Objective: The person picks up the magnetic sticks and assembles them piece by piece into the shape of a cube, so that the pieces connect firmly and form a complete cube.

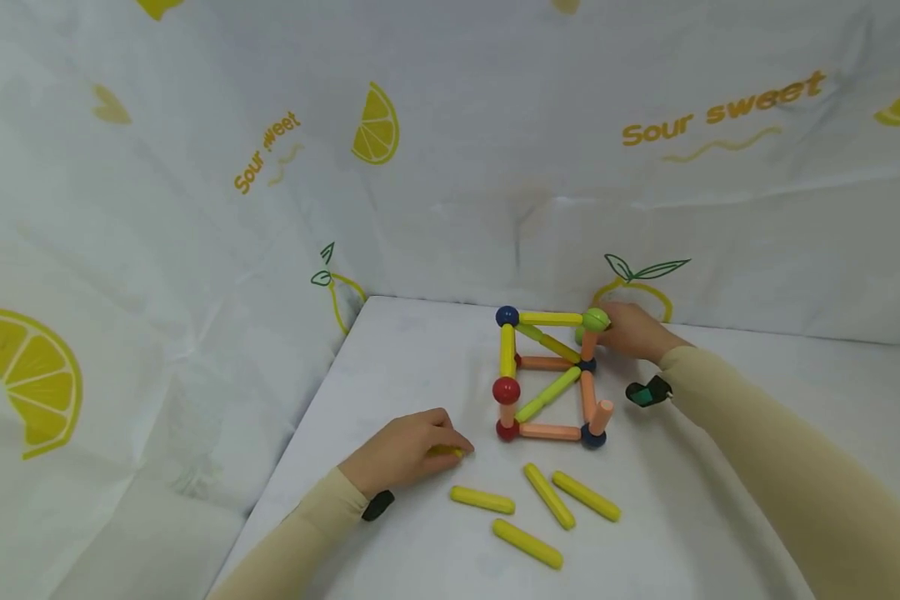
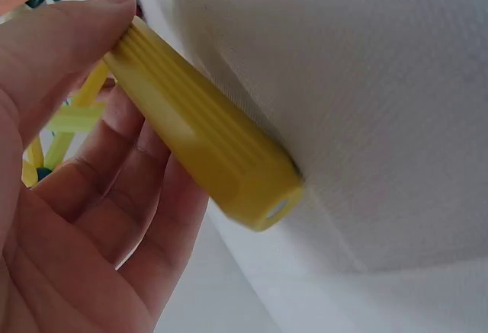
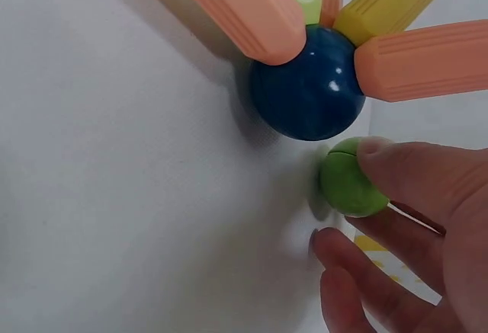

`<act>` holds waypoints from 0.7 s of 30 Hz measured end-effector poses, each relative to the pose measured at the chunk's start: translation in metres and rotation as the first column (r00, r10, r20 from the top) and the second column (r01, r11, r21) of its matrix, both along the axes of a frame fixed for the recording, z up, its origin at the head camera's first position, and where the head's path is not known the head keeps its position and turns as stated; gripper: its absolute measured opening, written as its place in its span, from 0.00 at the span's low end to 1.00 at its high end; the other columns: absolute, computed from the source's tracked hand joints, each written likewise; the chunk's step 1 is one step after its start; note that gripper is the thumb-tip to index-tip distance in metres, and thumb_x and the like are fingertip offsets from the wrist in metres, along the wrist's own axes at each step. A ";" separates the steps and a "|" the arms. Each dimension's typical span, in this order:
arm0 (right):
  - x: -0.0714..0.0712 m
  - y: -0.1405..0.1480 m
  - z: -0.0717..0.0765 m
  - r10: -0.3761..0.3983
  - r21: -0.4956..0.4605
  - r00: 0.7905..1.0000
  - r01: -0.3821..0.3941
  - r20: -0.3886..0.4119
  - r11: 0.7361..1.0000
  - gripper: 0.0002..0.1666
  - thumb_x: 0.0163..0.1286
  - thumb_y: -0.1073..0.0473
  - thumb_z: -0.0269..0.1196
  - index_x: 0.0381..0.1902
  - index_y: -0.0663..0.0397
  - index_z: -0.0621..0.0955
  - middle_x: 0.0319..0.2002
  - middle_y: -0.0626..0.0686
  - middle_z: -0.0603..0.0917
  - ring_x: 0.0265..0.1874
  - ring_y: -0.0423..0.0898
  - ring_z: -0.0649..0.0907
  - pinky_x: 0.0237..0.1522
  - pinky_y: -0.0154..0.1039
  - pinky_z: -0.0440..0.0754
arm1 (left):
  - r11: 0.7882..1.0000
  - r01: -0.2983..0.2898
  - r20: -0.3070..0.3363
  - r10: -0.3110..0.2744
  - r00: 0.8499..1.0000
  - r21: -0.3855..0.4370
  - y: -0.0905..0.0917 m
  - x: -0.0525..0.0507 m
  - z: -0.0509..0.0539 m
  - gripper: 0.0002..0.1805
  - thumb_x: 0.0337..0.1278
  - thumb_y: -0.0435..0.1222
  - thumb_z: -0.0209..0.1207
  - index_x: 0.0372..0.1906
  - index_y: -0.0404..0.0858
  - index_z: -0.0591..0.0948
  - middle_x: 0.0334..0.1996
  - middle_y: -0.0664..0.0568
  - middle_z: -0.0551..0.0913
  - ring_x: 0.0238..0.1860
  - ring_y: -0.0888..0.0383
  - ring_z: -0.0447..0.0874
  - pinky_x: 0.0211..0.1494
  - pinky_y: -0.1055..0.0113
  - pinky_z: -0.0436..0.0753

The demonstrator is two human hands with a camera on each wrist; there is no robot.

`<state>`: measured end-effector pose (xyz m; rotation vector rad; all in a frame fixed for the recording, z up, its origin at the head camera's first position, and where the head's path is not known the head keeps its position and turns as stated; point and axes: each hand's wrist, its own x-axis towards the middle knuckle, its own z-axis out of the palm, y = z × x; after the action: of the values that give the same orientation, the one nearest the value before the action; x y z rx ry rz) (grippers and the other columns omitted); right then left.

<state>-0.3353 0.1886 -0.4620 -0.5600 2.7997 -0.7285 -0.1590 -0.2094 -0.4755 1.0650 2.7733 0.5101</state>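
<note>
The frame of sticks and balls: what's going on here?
A person's left hand pinches a yellow stick while the right hand holds a green ball near the far right corner of the frame. The frame stands on the table, a pink stick at its near right corner rising with no ball on top. Four loose yellow sticks lie in front.

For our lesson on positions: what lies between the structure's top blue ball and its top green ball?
In the head view, a yellow rod spans the stretch from the top blue ball to the top green ball.
</note>
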 end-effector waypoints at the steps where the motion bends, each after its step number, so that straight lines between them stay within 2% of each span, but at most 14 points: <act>1: 0.001 0.001 0.000 0.000 -0.004 1.000 0.000 -0.003 1.000 0.23 0.77 0.58 0.69 0.62 0.66 0.80 0.55 0.66 0.87 0.53 0.62 0.84 0.59 0.62 0.83 | 1.000 -0.009 0.005 0.009 1.000 0.003 0.001 0.000 0.001 0.12 0.72 0.40 0.71 0.56 0.52 0.92 0.41 0.60 0.83 0.37 0.66 0.79 0.43 0.78 0.80; 5: 0.006 0.007 -0.002 -0.007 -0.019 1.000 0.008 0.010 1.000 0.25 0.76 0.58 0.70 0.64 0.66 0.81 0.56 0.67 0.87 0.54 0.63 0.85 0.56 0.60 0.85 | 0.999 -0.039 0.025 0.039 0.999 -0.025 0.004 0.001 0.002 0.14 0.72 0.42 0.70 0.58 0.49 0.90 0.43 0.60 0.84 0.38 0.67 0.78 0.47 0.75 0.82; 8: 0.017 0.017 -0.001 -0.028 -0.040 0.999 0.029 0.037 0.999 0.25 0.76 0.55 0.70 0.64 0.63 0.83 0.58 0.66 0.87 0.56 0.64 0.86 0.54 0.59 0.86 | 0.997 -0.062 0.040 0.064 0.997 -0.052 0.005 0.002 0.001 0.16 0.70 0.43 0.72 0.58 0.47 0.90 0.45 0.60 0.85 0.41 0.68 0.80 0.51 0.72 0.84; 11: 0.039 0.029 0.005 -0.071 -0.071 0.996 0.074 0.049 0.995 0.25 0.77 0.49 0.70 0.64 0.57 0.85 0.60 0.64 0.87 0.57 0.62 0.86 0.55 0.59 0.86 | 0.995 -0.078 0.030 0.080 0.996 -0.067 0.003 0.003 -0.002 0.15 0.69 0.43 0.73 0.56 0.47 0.91 0.45 0.60 0.86 0.42 0.68 0.81 0.52 0.71 0.85; 14: 0.067 0.039 0.017 -0.124 -0.101 0.992 0.126 0.030 0.987 0.29 0.77 0.42 0.69 0.67 0.52 0.83 0.62 0.61 0.86 0.59 0.62 0.86 0.56 0.62 0.85 | 0.995 -0.082 0.000 0.083 0.997 -0.054 0.001 0.005 -0.004 0.13 0.69 0.43 0.72 0.55 0.48 0.92 0.43 0.62 0.86 0.41 0.68 0.81 0.49 0.73 0.85; 17: 0.100 0.042 0.033 -0.174 -0.143 0.985 0.172 -0.001 0.975 0.32 0.77 0.38 0.68 0.69 0.49 0.82 0.63 0.60 0.86 0.60 0.62 0.87 0.57 0.64 0.86 | 0.998 -0.065 -0.027 0.065 0.997 0.002 0.005 0.011 0.007 0.14 0.70 0.44 0.72 0.56 0.48 0.92 0.43 0.62 0.85 0.39 0.67 0.81 0.46 0.75 0.84; 19: 0.122 0.040 0.042 -0.199 -0.174 0.980 0.193 -0.020 0.966 0.31 0.77 0.38 0.68 0.69 0.48 0.81 0.62 0.59 0.87 0.58 0.61 0.88 0.57 0.62 0.88 | 0.998 -0.033 -0.056 0.036 0.998 0.056 0.013 0.015 0.021 0.14 0.71 0.45 0.71 0.57 0.48 0.91 0.44 0.62 0.85 0.39 0.67 0.80 0.44 0.78 0.82; 21: 0.143 0.036 0.049 -0.218 -0.209 0.975 0.204 -0.044 0.956 0.29 0.77 0.41 0.69 0.68 0.46 0.82 0.59 0.57 0.89 0.56 0.58 0.89 0.54 0.52 0.90 | 0.993 0.024 -0.112 -0.012 0.994 0.111 0.025 0.019 0.041 0.15 0.71 0.44 0.71 0.58 0.48 0.91 0.44 0.61 0.84 0.38 0.66 0.79 0.42 0.79 0.80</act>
<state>-0.1925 0.2245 -0.4128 -0.3230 2.8956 -1.0668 -0.1397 -0.1841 -0.4343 1.1757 2.8573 0.6303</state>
